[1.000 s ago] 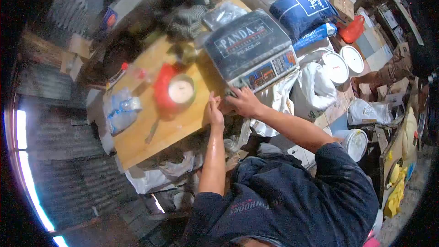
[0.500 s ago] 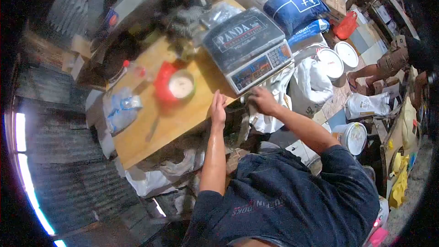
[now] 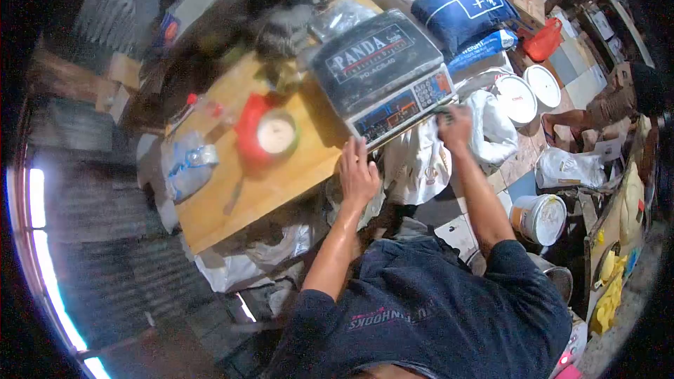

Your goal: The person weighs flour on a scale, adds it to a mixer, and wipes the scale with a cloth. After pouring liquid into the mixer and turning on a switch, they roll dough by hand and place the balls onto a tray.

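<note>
A black digital weighing scale (image 3: 382, 56) marked PANDA stands on a yellowish wooden table (image 3: 225, 221), its display panel facing my body. My left hand (image 3: 359, 177) lies at the scale's front left corner, fingers stretched out along the table edge. Near the scale's front right corner is my right hand (image 3: 455, 128), above white sacks (image 3: 419, 161). Its fingers are curled, with something small and dark at the tips that I cannot make out. Left of the scale sits a red bowl (image 3: 247, 133) with a whitish round top.
On the table lie a clear plastic bag (image 3: 189, 166), a clear bottle with a red cap (image 3: 203, 107) and a blurred flat tool (image 3: 233, 196). A large white and blue sack (image 3: 456, 0) stands behind the scale. White buckets (image 3: 539, 219) and another person's leg (image 3: 572, 118) appear at right.
My right hand has moved right along the scale's front to its right corner. My left hand has shifted right and now rests against the scale's left corner.
</note>
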`<state>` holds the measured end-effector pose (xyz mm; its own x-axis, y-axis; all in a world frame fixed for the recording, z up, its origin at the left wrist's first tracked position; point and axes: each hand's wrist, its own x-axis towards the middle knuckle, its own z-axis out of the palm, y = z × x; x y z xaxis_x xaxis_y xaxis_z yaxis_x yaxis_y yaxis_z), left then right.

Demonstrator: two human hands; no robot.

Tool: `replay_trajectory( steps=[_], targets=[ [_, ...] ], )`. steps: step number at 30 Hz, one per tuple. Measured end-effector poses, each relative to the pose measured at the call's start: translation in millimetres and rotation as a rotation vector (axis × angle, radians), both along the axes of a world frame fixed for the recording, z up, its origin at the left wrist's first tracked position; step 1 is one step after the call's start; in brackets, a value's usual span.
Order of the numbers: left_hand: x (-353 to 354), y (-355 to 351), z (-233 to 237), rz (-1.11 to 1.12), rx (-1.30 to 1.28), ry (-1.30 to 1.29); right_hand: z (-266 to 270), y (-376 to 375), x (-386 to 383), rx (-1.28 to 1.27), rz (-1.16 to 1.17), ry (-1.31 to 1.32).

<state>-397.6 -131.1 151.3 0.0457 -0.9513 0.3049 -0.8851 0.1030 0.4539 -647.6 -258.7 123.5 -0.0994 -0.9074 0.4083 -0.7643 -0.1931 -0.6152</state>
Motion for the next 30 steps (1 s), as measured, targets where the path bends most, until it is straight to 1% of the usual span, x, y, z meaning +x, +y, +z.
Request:
replay_trajectory(
  steps=[1, 2, 3, 5, 6, 7, 9, 10, 11, 12, 13, 14, 15, 16, 17, 18, 19, 20, 21, 22, 23, 24, 25, 26, 27, 28, 29, 30],
  targets=[
    [-1.2, 5.9, -2.1, -0.047, 0.045, -0.067, -27.4, -21.4, -30.0, 0.042, -0.144, -0.031],
    [-2.5, 8.8, -7.3, -0.066, 0.129, -0.124, 4.2, -18.7, -31.0, 0.0, -0.285, 0.01],
    [-4.8, 10.6, -6.2, -0.061, 0.165, -0.105, 7.3, -24.8, -29.8, -0.11, -0.334, -0.05],
    [-5.2, 11.0, -6.5, -0.061, 0.229, -0.091, 25.0, -24.0, -3.2, -0.239, -0.182, -0.068],
    [-4.6, 12.3, -6.2, -0.064, 0.212, -0.103, 33.8, -19.5, 14.1, -0.285, 0.02, -0.028],
    [-2.1, 14.3, -3.6, -0.034, 0.207, -0.095, 21.2, -20.4, 26.4, -0.346, 0.181, 0.025],
    [13.3, 22.2, 0.9, -0.142, 0.235, -0.035, 42.4, -8.9, 52.5, -0.287, 0.425, -0.029],
    [23.8, 28.7, -2.2, -0.139, 0.178, -0.011, 32.7, -11.9, 54.5, -0.312, 0.443, 0.007],
    [35.3, 38.0, -1.0, -0.116, 0.168, -0.011, 28.7, -13.2, 49.0, -0.349, 0.393, 0.025],
    [48.8, 48.4, 0.8, -0.105, 0.179, 0.038, 24.5, -12.6, 40.7, -0.268, 0.27, 0.001],
    [64.2, 59.2, 2.7, -0.093, 0.187, 0.086, 1.8, -25.1, 19.5, -0.366, 0.136, 0.179],
    [83.0, 70.2, 0.1, -0.072, 0.175, 0.082, -10.8, -32.5, 2.8, -0.194, 0.035, -0.038],
    [103.1, 84.2, -8.1, -0.075, 0.161, 0.131, -5.6, -25.3, -18.7, 0.122, -0.124, -0.216],
    [120.1, 101.2, -12.9, -0.079, 0.146, 0.185, -28.0, -24.7, -43.1, -0.038, -0.342, 0.015],
    [133.7, 117.7, -7.6, -0.024, 0.086, 0.234, -30.7, -19.2, -60.5, 0.122, -0.388, -0.038],
    [146.3, 131.3, 1.7, 0.03, 0.017, 0.286, -17.7, -6.8, -57.3, 0.105, -0.395, 0.031],
    [159.1, 144.8, 10.1, 0.107, 0.011, 0.296, -6.9, 6.1, -45.9, 0.132, -0.326, -0.095],
    [175.0, 159.7, 9.1, 0.155, 0.021, 0.32, -25.7, 7.8, -52.0, 0.154, -0.154, -0.162],
    [189.7, 171.5, 7.0, 0.2, 0.035, 0.346, 11.3, 33.2, -13.3, 0.3, -0.044, -0.334],
    [202.4, 177.8, 6.8, 0.205, 0.024, 0.36, 15.1, 50.8, 20.2, 0.329, 0.083, -0.657],
    [217.0, 184.3, 8.1, 0.241, 0.055, 0.364, 46.4, 68.6, 64.2, 0.504, 0.263, -0.715],
    [233.2, 189.2, 10.8, 0.273, 0.086, 0.365, 99.2, 98.2, 128.9, 0.672, 0.336, -0.92],
    [247.4, 190.4, 14.1, 0.267, 0.073, 0.367, 96.6, 106.0, 166.5, 0.78, 0.482, -0.94],
    [258.3, 189.9, 17.3, 0.255, -0.005, 0.42, 102.5, 120.2, 218.3, 0.835, 0.546, -0.996],
    [270.7, 190.6, 19.0, 0.244, -0.081, 0.474, 117.8, 132.6, 269.5, 0.96, 0.628, -1.036],
    [286.8, 191.9, 19.6, 0.232, -0.133, 0.461, 121.0, 137.3, 317.3, 0.981, 0.754, -0.969],
    [300.4, 196.5, 28.9, 0.281, -0.072, 0.477, 139.9, 142.8, 366.4, 0.966, 0.864, -0.889],
    [318.7, 205.4, 19.6, 0.305, -0.127, 0.374, 132.1, 141.1, 413.5, 0.882, 0.963, -0.84]
  ],
)
